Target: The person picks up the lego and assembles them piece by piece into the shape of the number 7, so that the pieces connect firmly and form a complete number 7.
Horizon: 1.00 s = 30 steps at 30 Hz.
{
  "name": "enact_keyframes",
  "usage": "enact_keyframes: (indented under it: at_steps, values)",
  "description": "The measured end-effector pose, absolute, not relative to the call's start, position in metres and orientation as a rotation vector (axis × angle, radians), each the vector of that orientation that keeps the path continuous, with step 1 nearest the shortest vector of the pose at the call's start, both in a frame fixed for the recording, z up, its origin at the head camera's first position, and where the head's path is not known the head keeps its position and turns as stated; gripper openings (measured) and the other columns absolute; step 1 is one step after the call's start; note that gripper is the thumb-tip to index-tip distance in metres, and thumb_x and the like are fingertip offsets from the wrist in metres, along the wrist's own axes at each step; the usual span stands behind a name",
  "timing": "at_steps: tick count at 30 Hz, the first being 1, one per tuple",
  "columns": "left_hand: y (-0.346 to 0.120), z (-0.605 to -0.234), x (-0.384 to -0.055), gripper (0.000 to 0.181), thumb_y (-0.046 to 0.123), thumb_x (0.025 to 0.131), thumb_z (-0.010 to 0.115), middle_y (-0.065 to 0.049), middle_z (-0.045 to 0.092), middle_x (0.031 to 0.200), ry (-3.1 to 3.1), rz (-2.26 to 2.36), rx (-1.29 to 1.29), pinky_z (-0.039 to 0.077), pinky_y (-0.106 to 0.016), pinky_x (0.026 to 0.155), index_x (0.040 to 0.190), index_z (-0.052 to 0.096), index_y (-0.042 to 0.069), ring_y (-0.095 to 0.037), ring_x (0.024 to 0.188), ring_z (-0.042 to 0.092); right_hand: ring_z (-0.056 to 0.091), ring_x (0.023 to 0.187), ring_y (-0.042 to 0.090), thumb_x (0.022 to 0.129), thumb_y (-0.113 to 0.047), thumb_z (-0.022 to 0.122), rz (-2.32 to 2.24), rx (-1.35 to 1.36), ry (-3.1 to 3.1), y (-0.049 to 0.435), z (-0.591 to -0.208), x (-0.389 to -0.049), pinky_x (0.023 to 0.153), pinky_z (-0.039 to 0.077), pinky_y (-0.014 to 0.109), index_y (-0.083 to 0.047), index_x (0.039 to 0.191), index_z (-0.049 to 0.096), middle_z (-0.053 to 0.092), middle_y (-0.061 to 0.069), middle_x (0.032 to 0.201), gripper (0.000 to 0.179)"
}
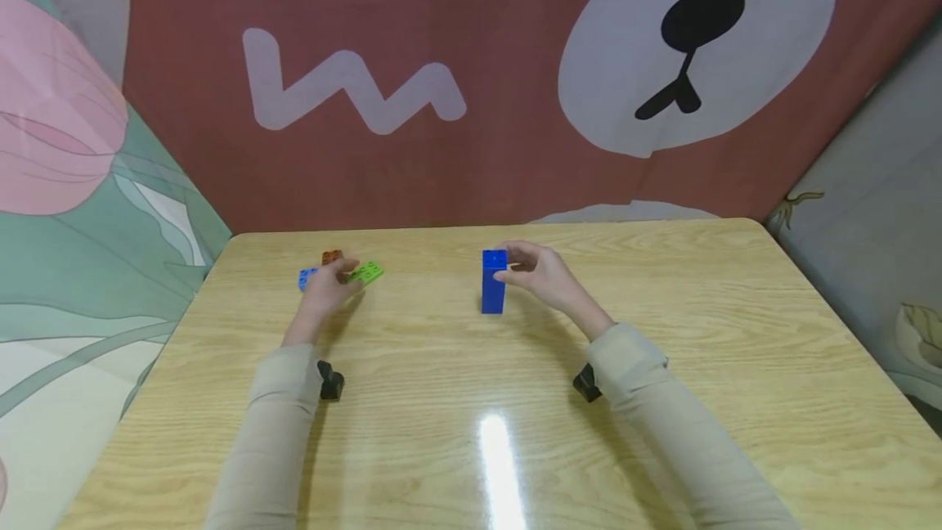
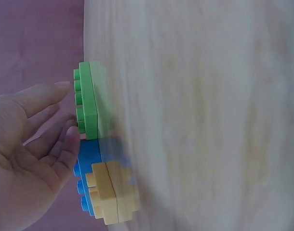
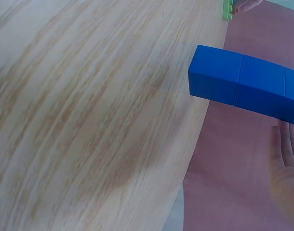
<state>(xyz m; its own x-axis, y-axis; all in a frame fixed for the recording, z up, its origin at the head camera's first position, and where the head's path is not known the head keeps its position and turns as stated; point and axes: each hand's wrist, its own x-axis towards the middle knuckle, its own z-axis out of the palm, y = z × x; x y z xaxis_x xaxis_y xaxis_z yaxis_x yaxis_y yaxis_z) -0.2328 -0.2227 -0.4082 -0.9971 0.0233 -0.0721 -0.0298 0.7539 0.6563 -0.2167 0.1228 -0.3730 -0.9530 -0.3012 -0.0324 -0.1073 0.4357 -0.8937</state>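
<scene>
In the head view my left hand [image 1: 329, 286] reaches over a small group of toy bricks at the far left of the table. Its fingers are loosely bent beside the studs of a flat green brick [image 2: 87, 101], holding nothing. A light blue brick [image 2: 90, 161] and a yellow brick [image 2: 104, 192] lie below that hand in the left wrist view; an orange-brown brick [image 1: 332, 256] shows just behind it. My right hand [image 1: 540, 272] grips the upper part of an upright dark blue brick tower [image 1: 493, 291], thumb in front and fingers behind.
The wooden table [image 1: 441, 366] ends at a brown fabric backdrop [image 1: 368, 178] behind the bricks. Black wrist cameras [image 1: 331, 383] hang at the inner side of both cuffs. A bright reflection lies on the table's near middle.
</scene>
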Motion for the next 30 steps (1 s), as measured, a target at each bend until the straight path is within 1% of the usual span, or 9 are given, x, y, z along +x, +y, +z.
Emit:
enact_keyframes:
  at_steps: [4,9,12,16,22,26,30]
  values:
    - [-0.2219,-0.4095,-0.2318,0.045,0.007,0.091,0.06,-0.027,0.054,0.131,2.852,1.051,0.009,0.045,-0.05,0.1,0.133,0.049,-0.006,-0.041,0.117,0.053,0.055,0.122,0.034,0.091,-0.02,0.066,-1.535,-0.352,2.497,0.1226,-0.3742,-0.217,0.101,0.049,0.044,-0.004,0.138,0.048,0.056,0.019,0.133,0.053]
    - [-0.2203,-0.411,-0.2305,0.044,0.008,0.09,0.062,-0.024,0.058,0.128,2.816,1.051,0.045,0.047,-0.049,0.096,0.132,0.052,-0.002,-0.039,0.115,0.054,0.055,0.121,0.034,0.09,-0.02,0.067,-1.539,-0.351,2.495,0.1228,-0.3754,-0.2176,0.101,0.049,0.044,-0.004,0.137,0.049,0.057,0.02,0.133,0.053]
    - [-0.22,-0.4113,-0.2303,0.045,0.01,0.091,0.062,-0.023,0.057,0.131,2.799,1.059,0.044,0.047,-0.049,0.097,0.133,0.052,0.0,-0.038,0.117,0.053,0.055,0.122,0.034,0.09,-0.02,0.067,-1.544,-0.351,2.496,0.123,-0.3753,-0.2176,0.101,0.049,0.044,-0.005,0.137,0.05,0.057,0.019,0.132,0.052]
    - [-0.22,-0.41,-0.2302,0.047,0.011,0.089,0.065,-0.024,0.055,0.133,2.812,1.005,0.072,0.046,-0.05,0.098,0.132,0.052,-0.002,-0.039,0.117,0.052,0.055,0.122,0.034,0.09,-0.021,0.067,-1.546,-0.348,2.497,0.1238,-0.3747,-0.2178,0.101,0.049,0.045,-0.006,0.136,0.05,0.057,0.018,0.132,0.051]
    - [-0.2187,-0.4091,-0.2303,0.045,0.002,0.084,0.067,-0.026,0.058,0.127,2.825,0.889,0.153,0.047,-0.051,0.097,0.127,0.056,-0.005,-0.04,0.113,0.055,0.056,0.121,0.033,0.09,-0.02,0.067,-1.552,-0.355,2.489,0.1239,-0.3742,-0.2184,0.101,0.049,0.044,-0.006,0.135,0.051,0.058,0.018,0.131,0.05]
    - [-0.2162,-0.4099,-0.2298,0.045,0.003,0.084,0.068,-0.024,0.058,0.129,2.797,0.875,0.172,0.046,-0.052,0.099,0.127,0.057,-0.003,-0.041,0.118,0.054,0.056,0.121,0.034,0.09,-0.019,0.067,-1.576,-0.362,2.482,0.1234,-0.375,-0.2183,0.101,0.049,0.045,-0.004,0.135,0.051,0.058,0.019,0.13,0.05]
    - [-0.2131,-0.4118,-0.2315,0.047,0.008,0.085,0.068,-0.023,0.057,0.132,2.763,0.856,0.213,0.046,-0.052,0.101,0.129,0.056,-0.002,-0.04,0.12,0.053,0.053,0.124,0.034,0.091,-0.019,0.066,-1.604,-0.359,2.463,0.1229,-0.378,-0.2171,0.103,0.048,0.045,-0.004,0.138,0.048,0.056,0.019,0.134,0.052]
